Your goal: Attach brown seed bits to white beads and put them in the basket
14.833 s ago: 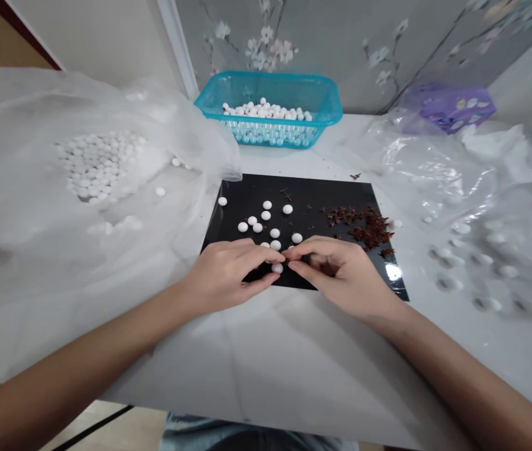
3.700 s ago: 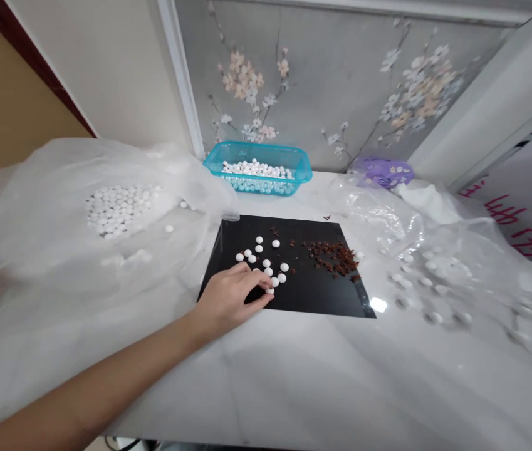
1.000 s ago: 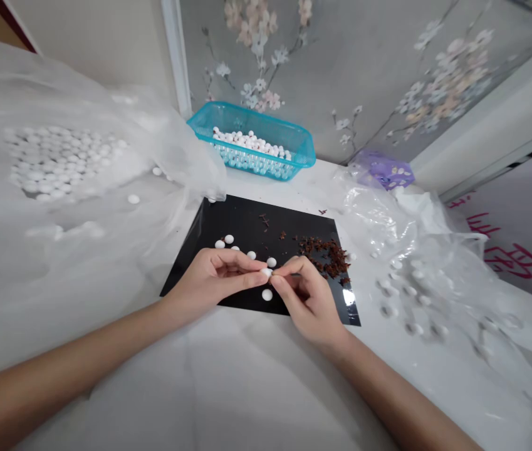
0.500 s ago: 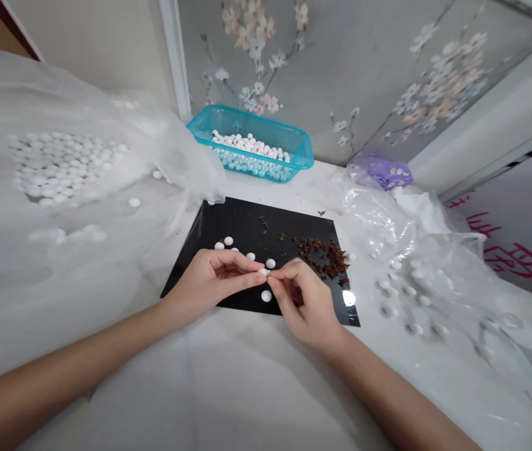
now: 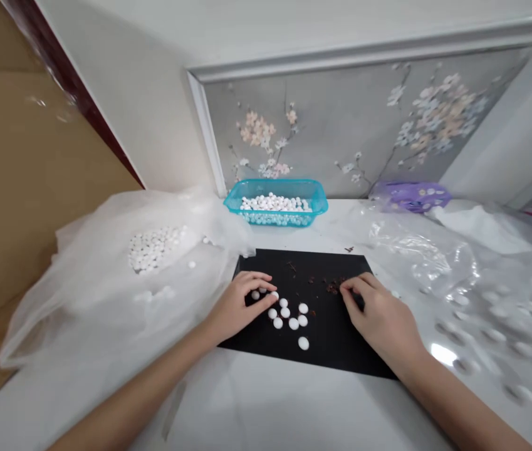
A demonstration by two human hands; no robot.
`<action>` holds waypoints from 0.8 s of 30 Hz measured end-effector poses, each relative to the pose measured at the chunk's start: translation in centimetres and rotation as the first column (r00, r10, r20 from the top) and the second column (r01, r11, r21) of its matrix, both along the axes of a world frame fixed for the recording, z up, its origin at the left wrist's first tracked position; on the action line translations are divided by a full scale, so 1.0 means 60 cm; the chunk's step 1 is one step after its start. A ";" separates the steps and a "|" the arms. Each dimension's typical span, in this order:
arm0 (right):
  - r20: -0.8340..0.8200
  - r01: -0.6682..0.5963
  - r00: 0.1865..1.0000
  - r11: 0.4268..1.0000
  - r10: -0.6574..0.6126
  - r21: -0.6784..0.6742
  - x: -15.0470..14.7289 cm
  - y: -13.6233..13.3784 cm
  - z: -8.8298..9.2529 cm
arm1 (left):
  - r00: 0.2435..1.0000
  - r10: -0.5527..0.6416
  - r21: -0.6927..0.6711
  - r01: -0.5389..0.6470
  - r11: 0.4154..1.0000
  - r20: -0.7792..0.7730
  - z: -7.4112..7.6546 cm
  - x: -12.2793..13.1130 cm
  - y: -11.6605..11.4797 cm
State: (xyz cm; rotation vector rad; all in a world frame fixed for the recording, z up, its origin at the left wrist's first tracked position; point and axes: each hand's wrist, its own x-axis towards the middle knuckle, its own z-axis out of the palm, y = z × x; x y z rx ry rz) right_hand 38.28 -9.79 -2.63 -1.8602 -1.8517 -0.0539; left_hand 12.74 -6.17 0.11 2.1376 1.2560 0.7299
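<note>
My left hand point(image 5: 240, 307) hovers over the left part of a black mat point(image 5: 331, 351), its thumb and index finger closed around a small white ball point(image 5: 274, 295). Several more white balls point(image 5: 294, 324) lie loose on the mat just right of it. At the mat's right side, my right hand point(image 5: 381, 313) has thumb and fingertips pinched together at a pile of small dark brown, star-like pieces point(image 5: 333, 287). The hand covers much of that pile, and whatever sits between its fingertips is too small to make out.
Behind the mat stands a blue plastic basket point(image 5: 275, 188) of white balls. To the left lies a translucent bag point(image 5: 101, 282) with many balls inside. Clear plastic bags point(image 5: 435, 257) and a purple packet point(image 5: 416, 196) occupy the right. A cardboard box point(image 5: 35, 175) is at far left.
My hands, together at a white ball earlier, have separated: the left moved back left, the right went over to the brown pieces. The view has tilted upward.
</note>
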 end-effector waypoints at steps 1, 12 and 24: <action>0.001 -0.001 1.000 1.000 0.001 -0.004 -0.001 0.001 -0.001 | 1.000 0.009 -0.016 -0.009 1.000 -0.005 0.003 -0.002 0.003; -0.124 -0.030 0.992 0.999 0.035 0.043 -0.016 -0.004 0.020 | 0.919 0.171 0.143 -0.127 0.982 -0.355 0.020 -0.067 0.107; -0.215 -0.131 0.970 0.989 0.112 -0.074 -0.017 -0.002 0.024 | 0.804 0.250 0.403 -0.014 0.915 -0.540 0.008 0.002 0.201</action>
